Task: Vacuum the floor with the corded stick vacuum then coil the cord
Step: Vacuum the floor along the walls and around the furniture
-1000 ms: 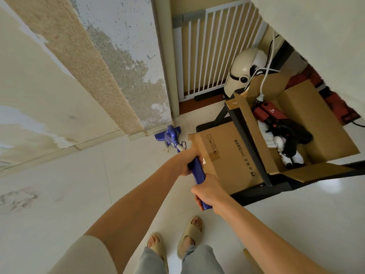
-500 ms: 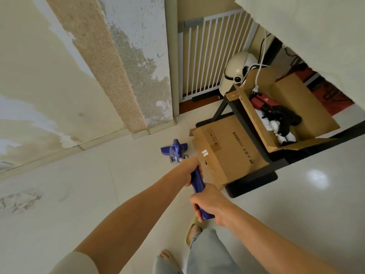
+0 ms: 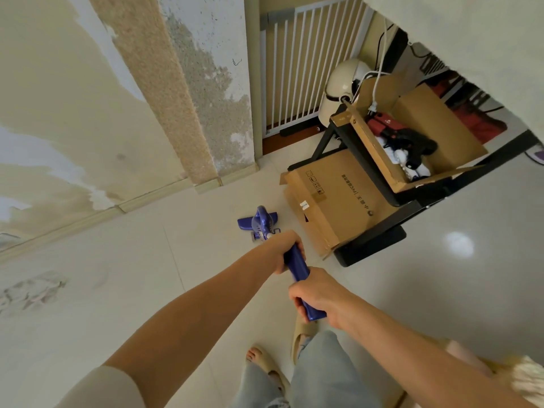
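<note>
**Both hands on the blue stick vacuum, head on the tile by the cardboard box**

The person stands on a pale tiled floor (image 3: 123,284) and holds the blue stick vacuum (image 3: 297,266) by its handle with both hands. The left hand (image 3: 287,250) grips the handle farther along, its fingers curled round the blue shaft. The right hand (image 3: 319,293) grips the near end of the handle, fingers wrapped round it, with the blunt tip of the handle showing just below the fist. The two fists are close together, with a short stretch of bare handle between them.

The vacuum's floor head (image 3: 257,222) rests on the tile just beyond the left hand, near the middle of the scene. It lies just left of a closed cardboard box (image 3: 338,201) that sits on the floor under a black metal frame (image 3: 379,231). An open cardboard box (image 3: 424,128) rests higher on that frame, to the far right, and holds a red-and-black tool (image 3: 403,136); a white cord (image 3: 379,69) hangs down into it. A cream helmet (image 3: 343,83) stands behind the open box, beside a white barred gate (image 3: 297,69) at the far side.

A wall with peeling, stained paint (image 3: 88,113) runs along the left and far side, meeting the floor at a pale skirting. At the near edge, the person's feet are in tan slides (image 3: 303,334), below light jeans.
</note>
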{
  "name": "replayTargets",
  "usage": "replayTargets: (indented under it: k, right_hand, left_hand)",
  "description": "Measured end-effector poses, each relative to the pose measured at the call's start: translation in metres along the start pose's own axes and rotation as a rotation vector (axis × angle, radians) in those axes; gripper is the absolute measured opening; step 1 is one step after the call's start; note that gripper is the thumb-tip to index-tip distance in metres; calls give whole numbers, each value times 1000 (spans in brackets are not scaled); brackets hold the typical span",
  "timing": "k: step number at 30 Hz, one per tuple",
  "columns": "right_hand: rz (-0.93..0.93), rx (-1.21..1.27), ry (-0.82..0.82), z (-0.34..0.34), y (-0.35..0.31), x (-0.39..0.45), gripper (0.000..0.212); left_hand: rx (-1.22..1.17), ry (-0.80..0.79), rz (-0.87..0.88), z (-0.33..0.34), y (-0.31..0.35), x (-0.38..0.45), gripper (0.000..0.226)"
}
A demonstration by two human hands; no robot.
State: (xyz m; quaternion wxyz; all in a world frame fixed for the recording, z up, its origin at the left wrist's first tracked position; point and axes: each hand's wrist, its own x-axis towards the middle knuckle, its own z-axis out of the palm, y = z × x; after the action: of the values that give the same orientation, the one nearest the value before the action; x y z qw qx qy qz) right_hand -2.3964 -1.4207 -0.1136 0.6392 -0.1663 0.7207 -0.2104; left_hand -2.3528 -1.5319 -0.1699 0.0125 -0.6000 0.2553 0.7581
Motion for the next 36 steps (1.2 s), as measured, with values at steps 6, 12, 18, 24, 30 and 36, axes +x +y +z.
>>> replayTargets:
  k: [6, 12, 18, 24, 30, 36]
  right_hand:
    - [-33, -69, -38, -9, -6, 29, 18]
    - [-58, -61, -44, -27, -32, 75, 17]
    - [-5, -62, -28, -45, -45, 112, 29]
    - [-52, -34, 3, -59, -74, 140, 24]
    - [-6, -33, -11, -82, -85, 151, 22]
    - [-30, -103, 20, -94, -78, 139, 17]
  left_hand:
    - [53, 60, -40, 1, 16, 24, 11]
    - [-88, 114, -1, 4, 56, 52, 15]
    - [-117, 174, 4, 16, 79, 84, 16]
    - [-145, 196, 20, 18, 116, 100, 14]
    - [-120, 195, 18, 33, 132, 102, 13]
    - [-119, 184, 51, 48, 126, 100, 16]
